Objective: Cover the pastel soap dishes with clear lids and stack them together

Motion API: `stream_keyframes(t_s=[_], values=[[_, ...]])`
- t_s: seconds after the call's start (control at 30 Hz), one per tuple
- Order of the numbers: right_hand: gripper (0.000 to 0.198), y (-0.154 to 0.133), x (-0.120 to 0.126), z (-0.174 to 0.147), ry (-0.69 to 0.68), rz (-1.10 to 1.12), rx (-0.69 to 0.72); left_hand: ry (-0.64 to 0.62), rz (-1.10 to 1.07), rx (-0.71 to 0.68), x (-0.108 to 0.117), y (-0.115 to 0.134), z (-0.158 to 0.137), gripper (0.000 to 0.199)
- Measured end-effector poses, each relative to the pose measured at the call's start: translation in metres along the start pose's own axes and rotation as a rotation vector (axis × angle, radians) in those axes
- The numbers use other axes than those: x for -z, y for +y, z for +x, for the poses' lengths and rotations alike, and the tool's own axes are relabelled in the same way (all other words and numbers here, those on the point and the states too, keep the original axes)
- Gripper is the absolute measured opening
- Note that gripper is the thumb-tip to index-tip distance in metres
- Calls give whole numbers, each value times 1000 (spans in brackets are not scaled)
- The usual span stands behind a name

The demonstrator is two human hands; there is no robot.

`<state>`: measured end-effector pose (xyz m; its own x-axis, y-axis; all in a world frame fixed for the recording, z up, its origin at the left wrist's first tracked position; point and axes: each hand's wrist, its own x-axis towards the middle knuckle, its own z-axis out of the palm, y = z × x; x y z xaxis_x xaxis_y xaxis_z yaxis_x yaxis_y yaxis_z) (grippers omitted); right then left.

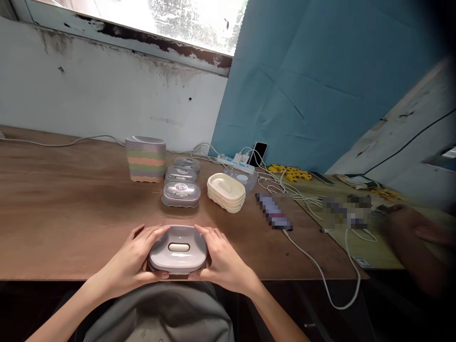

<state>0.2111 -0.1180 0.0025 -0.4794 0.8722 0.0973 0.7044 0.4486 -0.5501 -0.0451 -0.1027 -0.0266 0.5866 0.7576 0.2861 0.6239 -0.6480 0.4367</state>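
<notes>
Oval lidded box (178, 260) — gripped between left hand (136, 254) and right hand (223, 254), one at each end; long axis left to right, neither hand nearer.

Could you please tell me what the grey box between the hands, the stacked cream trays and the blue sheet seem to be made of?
Grey box: probably hard plastic, glossy; its top shows bright reflections and smooth rounded edges.
Cream trays: likely plastic too, with a soft sheen and wavy moulded edges.
Blue sheet: perhaps fabric, matt, with creases and a zigzag edge.
</notes>
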Motion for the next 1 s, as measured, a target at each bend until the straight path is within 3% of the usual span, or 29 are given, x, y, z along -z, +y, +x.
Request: stream_keyframes(t_s=[0.07, 0.13, 0.23, 0.3, 0.33, 0.37, 0.43, 0.57, 1.0], values=[[97, 1, 4, -2, -11, 30, 16, -22, 16, -9, 2, 0, 0, 73], [88, 5, 17, -2, 65, 50, 47, -30, 33, -15, 3, 0, 0, 73], [54, 23, 54, 5, 407, -45, 44, -34, 39, -5, 1, -2, -2, 73], [40, 44, 85, 15, 614, -261, -3, -39, 35, 6, -1, -4, -3, 74], [35, 56, 99, 22, 654, -422, -70, -39, 32, 10, -2, -4, -3, 74], [33, 67, 111, 29, 632, -575, -159, -38, 30, 15, -2, -4, -4, 74], [31, 90, 129, 40, 600, -657, -225, -28, 24, 19, -4, -5, -4, 76], [28, 120, 138, 54, 526, -713, -282, -29, 14, 16, -4, -5, -4, 76], [18, 148, 141, 70, 518, -583, -302, -5, 40, -1, -4, -7, -3, 74]])
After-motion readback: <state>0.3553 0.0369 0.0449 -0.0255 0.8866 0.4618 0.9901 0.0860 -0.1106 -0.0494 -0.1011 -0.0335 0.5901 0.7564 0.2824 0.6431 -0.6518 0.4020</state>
